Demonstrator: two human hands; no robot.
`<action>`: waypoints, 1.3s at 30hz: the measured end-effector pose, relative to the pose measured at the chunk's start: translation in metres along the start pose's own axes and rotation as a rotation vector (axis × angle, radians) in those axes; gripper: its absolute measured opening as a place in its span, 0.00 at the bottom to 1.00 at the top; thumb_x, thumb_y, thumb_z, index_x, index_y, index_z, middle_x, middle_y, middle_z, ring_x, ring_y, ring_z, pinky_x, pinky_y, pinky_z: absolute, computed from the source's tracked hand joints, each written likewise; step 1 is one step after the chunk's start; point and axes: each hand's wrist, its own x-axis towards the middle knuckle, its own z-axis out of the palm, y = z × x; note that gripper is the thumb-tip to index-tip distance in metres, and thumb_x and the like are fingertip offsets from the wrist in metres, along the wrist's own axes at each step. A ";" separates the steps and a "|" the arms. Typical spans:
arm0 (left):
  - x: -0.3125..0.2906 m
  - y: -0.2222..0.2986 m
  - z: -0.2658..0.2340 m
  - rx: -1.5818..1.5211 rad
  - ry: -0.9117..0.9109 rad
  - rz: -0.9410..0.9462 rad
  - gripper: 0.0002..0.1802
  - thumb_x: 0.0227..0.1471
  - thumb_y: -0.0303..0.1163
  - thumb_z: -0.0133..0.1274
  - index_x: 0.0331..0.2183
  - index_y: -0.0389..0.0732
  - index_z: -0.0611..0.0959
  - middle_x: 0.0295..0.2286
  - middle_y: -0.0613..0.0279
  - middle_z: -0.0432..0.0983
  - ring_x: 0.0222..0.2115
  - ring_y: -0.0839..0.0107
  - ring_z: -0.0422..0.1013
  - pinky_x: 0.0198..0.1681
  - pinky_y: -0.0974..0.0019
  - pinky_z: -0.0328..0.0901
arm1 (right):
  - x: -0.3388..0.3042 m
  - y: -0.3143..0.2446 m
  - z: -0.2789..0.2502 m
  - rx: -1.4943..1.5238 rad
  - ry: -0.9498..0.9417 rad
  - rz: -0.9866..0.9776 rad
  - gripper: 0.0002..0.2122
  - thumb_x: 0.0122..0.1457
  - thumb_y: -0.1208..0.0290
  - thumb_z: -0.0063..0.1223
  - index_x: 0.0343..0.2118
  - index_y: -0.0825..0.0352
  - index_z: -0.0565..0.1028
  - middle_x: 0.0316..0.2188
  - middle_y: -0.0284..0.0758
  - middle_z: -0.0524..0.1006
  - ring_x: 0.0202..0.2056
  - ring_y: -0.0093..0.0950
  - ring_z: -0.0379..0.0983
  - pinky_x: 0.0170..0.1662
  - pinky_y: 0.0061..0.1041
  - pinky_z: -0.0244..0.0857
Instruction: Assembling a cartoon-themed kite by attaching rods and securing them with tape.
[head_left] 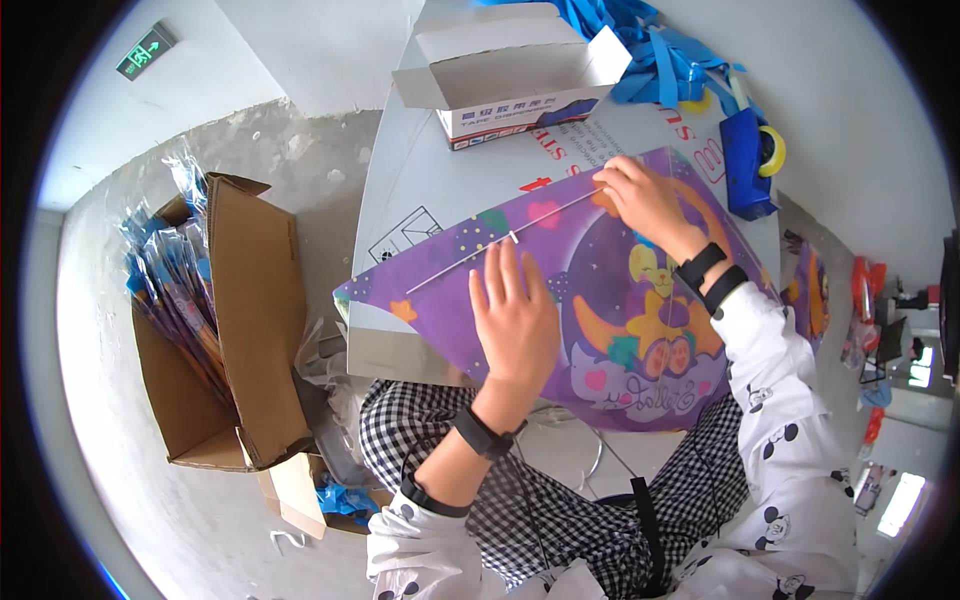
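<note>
A purple kite [420, 262] printed with a yellow mouse on an orange moon lies over the table's front edge and hangs toward my knees. Across its upper part runs a thin white rod [455, 268], with a small white fitting [513, 237] near its middle. My left hand [513, 315] rests flat on the fabric, fingers stretched out, tips just below that fitting. At the rod's upper right end, my right hand [640, 200] has its fingers pinched together on the rod. The fingertips partly hide that end.
On the table [400, 180] stand an opened white cardboard box [520, 100] and a blue tape dispenser [745, 165]. Blue strips [665, 60] are heaped at the far edge. Left of the table, a brown carton [260, 300] holds several wrapped bundles [180, 285]. A smaller box [300, 495] sits below it.
</note>
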 end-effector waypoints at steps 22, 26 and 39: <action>0.003 -0.035 -0.003 -0.032 -0.047 -0.051 0.08 0.41 0.25 0.53 0.28 0.40 0.72 0.30 0.59 0.68 0.34 0.61 0.67 0.40 0.62 0.64 | 0.049 -0.126 0.041 0.458 -0.028 -0.163 0.06 0.50 0.73 0.59 0.29 0.64 0.73 0.31 0.32 0.73 0.38 0.33 0.69 0.42 0.32 0.63; 0.006 -0.049 -0.010 -0.108 0.032 -0.193 0.10 0.41 0.25 0.55 0.29 0.39 0.73 0.31 0.59 0.67 0.36 0.60 0.66 0.41 0.59 0.63 | 0.058 -0.136 0.045 0.414 -0.027 -0.236 0.06 0.50 0.75 0.59 0.29 0.65 0.73 0.30 0.32 0.72 0.37 0.33 0.69 0.43 0.30 0.63; -0.004 -0.060 -0.008 0.005 -0.041 -0.286 0.25 0.44 0.32 0.61 0.42 0.33 0.71 0.58 0.36 0.55 0.61 0.44 0.51 0.57 0.43 0.54 | 0.059 -0.142 0.048 0.392 -0.067 -0.238 0.08 0.48 0.75 0.61 0.30 0.65 0.74 0.32 0.31 0.73 0.39 0.32 0.69 0.45 0.31 0.62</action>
